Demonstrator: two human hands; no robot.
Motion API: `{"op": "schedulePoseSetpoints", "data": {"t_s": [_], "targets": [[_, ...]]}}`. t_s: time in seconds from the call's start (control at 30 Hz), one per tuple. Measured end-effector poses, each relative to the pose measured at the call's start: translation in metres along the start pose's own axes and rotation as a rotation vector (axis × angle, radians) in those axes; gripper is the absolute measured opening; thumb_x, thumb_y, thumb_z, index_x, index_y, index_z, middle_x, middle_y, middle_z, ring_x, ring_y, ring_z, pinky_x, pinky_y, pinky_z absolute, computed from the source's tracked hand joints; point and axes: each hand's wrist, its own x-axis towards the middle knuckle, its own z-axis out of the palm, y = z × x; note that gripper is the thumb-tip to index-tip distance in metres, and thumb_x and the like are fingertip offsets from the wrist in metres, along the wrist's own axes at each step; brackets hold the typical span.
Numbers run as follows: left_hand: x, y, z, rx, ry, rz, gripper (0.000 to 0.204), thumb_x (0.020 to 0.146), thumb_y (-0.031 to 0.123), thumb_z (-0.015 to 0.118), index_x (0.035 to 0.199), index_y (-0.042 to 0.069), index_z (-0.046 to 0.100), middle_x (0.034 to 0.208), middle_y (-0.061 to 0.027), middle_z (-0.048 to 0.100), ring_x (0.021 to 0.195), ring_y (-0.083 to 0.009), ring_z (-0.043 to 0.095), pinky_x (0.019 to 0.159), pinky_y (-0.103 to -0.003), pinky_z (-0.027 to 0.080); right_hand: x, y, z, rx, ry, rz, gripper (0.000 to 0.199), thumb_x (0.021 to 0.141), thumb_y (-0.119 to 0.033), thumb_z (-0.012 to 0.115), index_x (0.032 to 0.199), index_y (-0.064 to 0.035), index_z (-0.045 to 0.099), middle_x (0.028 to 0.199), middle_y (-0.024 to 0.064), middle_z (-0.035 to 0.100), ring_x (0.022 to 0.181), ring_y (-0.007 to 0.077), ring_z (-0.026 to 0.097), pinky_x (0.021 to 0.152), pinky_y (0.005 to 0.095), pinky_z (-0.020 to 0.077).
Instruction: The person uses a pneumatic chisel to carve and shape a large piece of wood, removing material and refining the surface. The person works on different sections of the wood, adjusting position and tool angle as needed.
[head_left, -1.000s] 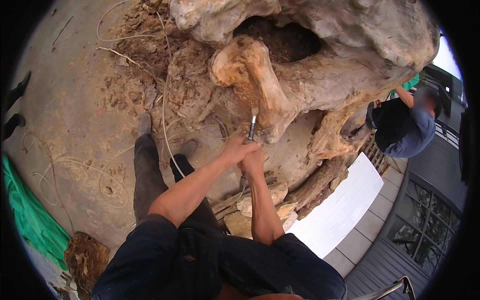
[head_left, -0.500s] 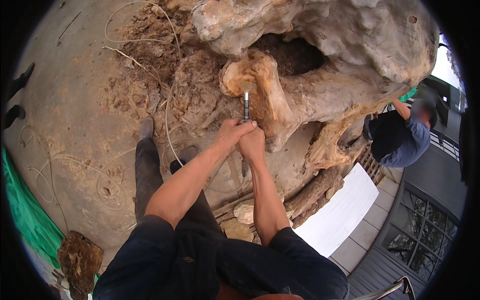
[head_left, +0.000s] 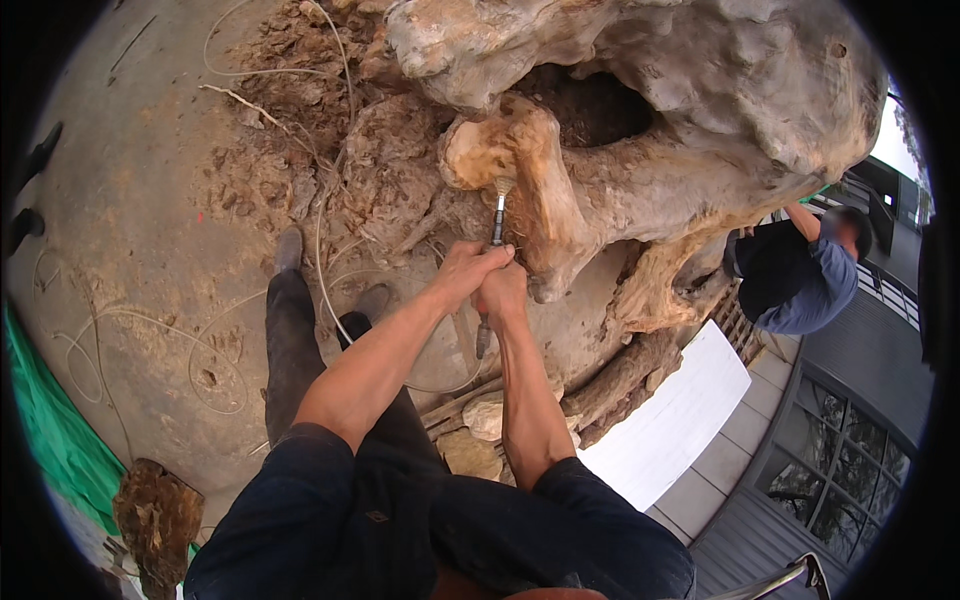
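Note:
Both my hands are closed around a slim air die grinder (head_left: 498,228), one against the other. My left hand (head_left: 466,270) wraps the upper part, its thumb and fingers over my right hand (head_left: 503,292), which grips the body just below. The grinder's rear end (head_left: 483,338) sticks out under my hands, with a thin pale hose (head_left: 450,388) by it. A small flared brush-like tip (head_left: 505,185) at the front end touches, or nearly touches, the pale rounded knob (head_left: 470,155) of a huge gnarled tree root (head_left: 690,190).
Crumbled wood debris (head_left: 270,150) and looped hose (head_left: 95,330) lie on the concrete floor. A person (head_left: 810,270) stands at the far side of the root. Below right are a white board (head_left: 670,420) and wood pieces (head_left: 630,385). Green sheeting (head_left: 50,420) lies left.
The grinder's tip has shifted slightly right along the wood, and its rear end has swung a little left. Both hands keep their grip. The whole view has moved slightly.

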Motion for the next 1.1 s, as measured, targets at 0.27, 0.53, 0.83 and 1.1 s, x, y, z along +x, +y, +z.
{"op": "schedulePoseSetpoints", "data": {"t_s": [0.27,0.53,0.83,1.1], "targets": [[-0.014,-0.026,0.008,0.013,0.046,-0.095,0.040,0.096,0.037,0.072,0.095,-0.003,0.071,0.079,-0.0083,0.067,0.061,-0.0155,0.061,0.050,-0.032,0.045,-0.008,0.032,-0.010,-0.021,-0.017,0.098,0.018,0.096,-0.012,0.060,0.089,0.0033,0.066,0.065,0.0073,0.062,0.049,0.0155,0.056,0.042,0.0335,0.0388],[-0.022,-0.024,0.007,-0.019,0.118,0.015,0.038,0.095,0.034,0.073,0.092,-0.004,0.071,0.076,-0.0072,0.067,0.060,-0.0146,0.061,0.048,-0.032,0.045,-0.029,0.005,-0.001,-0.057,-0.030,-0.021,0.019,0.098,-0.016,0.061,0.090,0.0005,0.065,0.068,0.0065,0.062,0.050,0.0145,0.055,0.042,0.0330,0.0384],[-0.003,0.015,-0.002,0.093,0.093,0.069,0.043,0.092,0.037,0.076,0.091,-0.006,0.071,0.079,-0.0090,0.069,0.073,-0.0149,0.066,0.061,-0.033,0.051,0.004,0.000,0.007,0.097,-0.063,-0.110,0.016,0.099,-0.016,0.060,0.092,-0.0014,0.064,0.071,0.0040,0.061,0.052,0.0124,0.053,0.043,0.0319,0.0371],[-0.008,-0.004,0.000,0.191,0.144,0.030,0.044,0.090,0.037,0.077,0.090,-0.007,0.072,0.080,-0.0113,0.070,0.075,-0.0173,0.067,0.064,-0.035,0.052,0.003,0.018,0.005,0.114,-0.045,0.015,0.017,0.096,-0.013,0.064,0.085,0.0009,0.064,0.066,0.0064,0.061,0.049,0.0144,0.054,0.042,0.0331,0.0366]]}}
